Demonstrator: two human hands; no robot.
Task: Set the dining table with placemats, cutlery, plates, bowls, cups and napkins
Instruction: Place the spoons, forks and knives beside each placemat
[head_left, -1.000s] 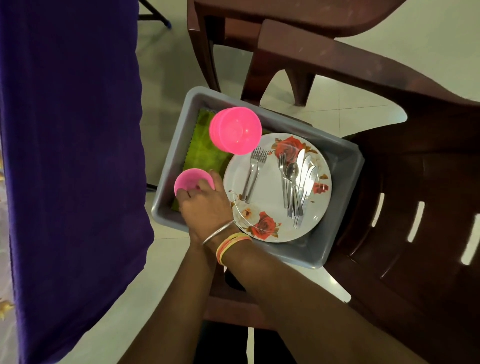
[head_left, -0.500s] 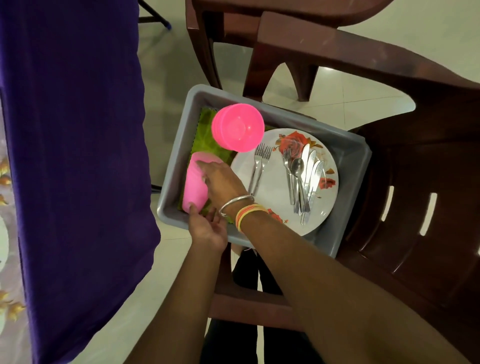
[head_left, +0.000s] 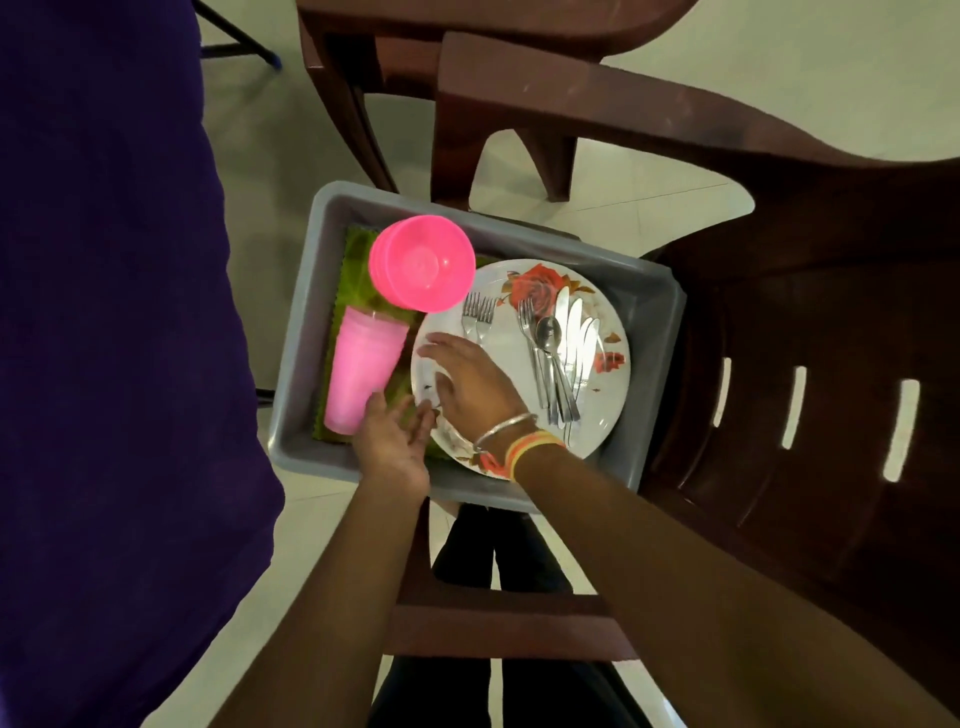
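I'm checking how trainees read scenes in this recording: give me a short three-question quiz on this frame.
1. True or false: the pink cups stand upright in the grey tub.
2. What is the right hand over? A) the pink bowls B) the floral plate C) the chair arm
3. What colour is the mat beneath the pink cups?
Key: 1 false, they lie on their side; 2 B; 3 green.

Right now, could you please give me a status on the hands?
Left hand open beside the tipped pink cups. Right hand open, fingers spread over the plate. Cutlery loose on that plate; pink bowls alongside.
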